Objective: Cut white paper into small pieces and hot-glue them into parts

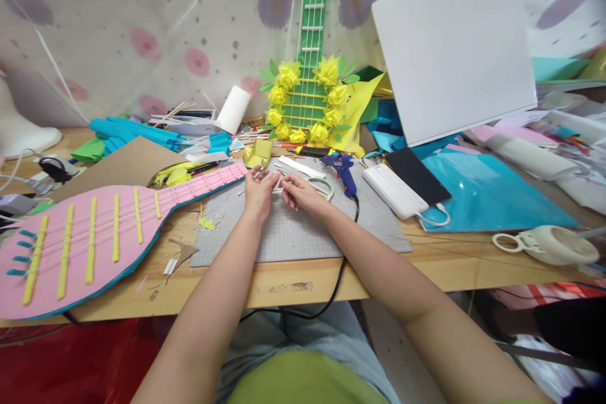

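Observation:
Above the grey cutting mat (293,240), my left hand (259,194) and my right hand (303,193) face each other, a small gap between them. Both have fingertips drawn together in a pinch; what they hold, if anything, is too small to make out. A looped white cord (327,188) lies behind and beside my right hand. Just beyond it rests a flat white strip (302,166). The blue glue gun (345,175) lies right of my hands, its black cable running down over the table edge.
A pink paper guitar (108,214) lies at left. A green paper guitar (310,76) with yellow paper flowers stands at the back. To the right are a white power bank (395,190), a black phone-like slab (419,175), a blue sheet (497,196) and a leaning white board (454,44).

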`<state>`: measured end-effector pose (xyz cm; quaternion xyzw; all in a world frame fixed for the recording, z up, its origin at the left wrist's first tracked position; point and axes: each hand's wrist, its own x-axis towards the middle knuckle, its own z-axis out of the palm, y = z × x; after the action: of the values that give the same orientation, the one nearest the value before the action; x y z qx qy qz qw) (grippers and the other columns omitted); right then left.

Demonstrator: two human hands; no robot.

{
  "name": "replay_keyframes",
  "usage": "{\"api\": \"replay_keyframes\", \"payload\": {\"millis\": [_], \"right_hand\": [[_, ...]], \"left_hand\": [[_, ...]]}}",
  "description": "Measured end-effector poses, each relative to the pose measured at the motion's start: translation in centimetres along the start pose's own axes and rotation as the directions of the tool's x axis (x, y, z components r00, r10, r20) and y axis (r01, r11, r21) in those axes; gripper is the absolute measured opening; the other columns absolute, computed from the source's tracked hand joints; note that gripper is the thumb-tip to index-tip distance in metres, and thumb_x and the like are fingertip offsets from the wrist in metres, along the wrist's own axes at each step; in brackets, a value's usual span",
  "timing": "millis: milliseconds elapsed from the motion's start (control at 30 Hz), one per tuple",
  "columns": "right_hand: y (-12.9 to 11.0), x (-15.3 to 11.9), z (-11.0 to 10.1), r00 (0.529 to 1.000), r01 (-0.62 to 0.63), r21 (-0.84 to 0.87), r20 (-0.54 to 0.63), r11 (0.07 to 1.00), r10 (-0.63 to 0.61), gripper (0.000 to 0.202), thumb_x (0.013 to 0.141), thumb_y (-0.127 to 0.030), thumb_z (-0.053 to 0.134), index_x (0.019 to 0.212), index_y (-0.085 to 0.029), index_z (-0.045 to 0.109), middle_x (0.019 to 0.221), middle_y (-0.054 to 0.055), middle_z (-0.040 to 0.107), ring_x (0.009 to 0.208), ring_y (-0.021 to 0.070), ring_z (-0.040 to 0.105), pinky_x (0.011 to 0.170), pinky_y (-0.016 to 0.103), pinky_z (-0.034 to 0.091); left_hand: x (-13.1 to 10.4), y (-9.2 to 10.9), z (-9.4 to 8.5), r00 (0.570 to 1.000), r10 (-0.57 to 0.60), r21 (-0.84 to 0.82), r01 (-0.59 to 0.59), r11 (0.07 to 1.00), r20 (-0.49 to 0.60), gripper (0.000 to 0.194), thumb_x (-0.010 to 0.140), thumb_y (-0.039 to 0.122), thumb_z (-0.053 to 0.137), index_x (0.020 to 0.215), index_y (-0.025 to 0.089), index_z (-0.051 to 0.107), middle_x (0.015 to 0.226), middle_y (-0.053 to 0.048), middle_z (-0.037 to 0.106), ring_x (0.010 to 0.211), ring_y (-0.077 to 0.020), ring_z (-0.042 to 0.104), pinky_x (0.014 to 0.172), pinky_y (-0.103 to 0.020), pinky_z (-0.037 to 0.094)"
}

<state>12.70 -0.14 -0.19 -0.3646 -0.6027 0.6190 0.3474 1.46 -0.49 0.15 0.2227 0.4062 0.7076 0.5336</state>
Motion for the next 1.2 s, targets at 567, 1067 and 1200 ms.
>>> {"api": "replay_keyframes", "payload": {"millis": [567,1067,1200], "right_hand": [[-0.04,0.09,0.02,1.000,0.004,-0.042,0.016,0.999,-0.004,0.011,0.086,-0.030,0.037,0.081,-0.021,0.036,0.046,-0.010,0.051,0.031,0.0036,0.040,0.032,0.012,0.030],[0.54,0.06,0.00,0.999,0.011,-0.125,0.038,0.992,-0.006,0.007,0.085,-0.027,0.039,0.083,-0.020,0.037,0.051,-0.009,0.053,0.035,0.0038,0.043,0.034,0.013,0.033],[0.37,0.02,0.02,1.000,0.001,-0.120,0.026,0.993,0.003,0.007,0.086,-0.024,0.034,0.080,-0.020,0.035,0.049,-0.009,0.052,0.035,0.0044,0.042,0.033,0.013,0.032]], "left_hand": [[0.09,-0.13,-0.11,1.000,0.004,0.026,-0.004,1.000,0.006,0.049,0.054,0.022,0.075,0.090,0.020,0.042,0.076,0.003,0.050,0.068,-0.0089,0.058,0.070,-0.024,0.044],[0.83,-0.64,-0.67,0.989,0.093,0.073,-0.085,0.994,-0.111,0.052,0.053,0.004,0.071,0.090,0.020,0.040,0.077,0.004,0.050,0.067,-0.0046,0.055,0.077,-0.023,0.042],[0.46,-0.29,-0.26,0.997,0.019,0.038,-0.017,0.999,-0.069,0.043,0.061,0.023,0.071,0.090,0.019,0.039,0.077,0.002,0.052,0.071,-0.0090,0.060,0.075,-0.025,0.044]]}}
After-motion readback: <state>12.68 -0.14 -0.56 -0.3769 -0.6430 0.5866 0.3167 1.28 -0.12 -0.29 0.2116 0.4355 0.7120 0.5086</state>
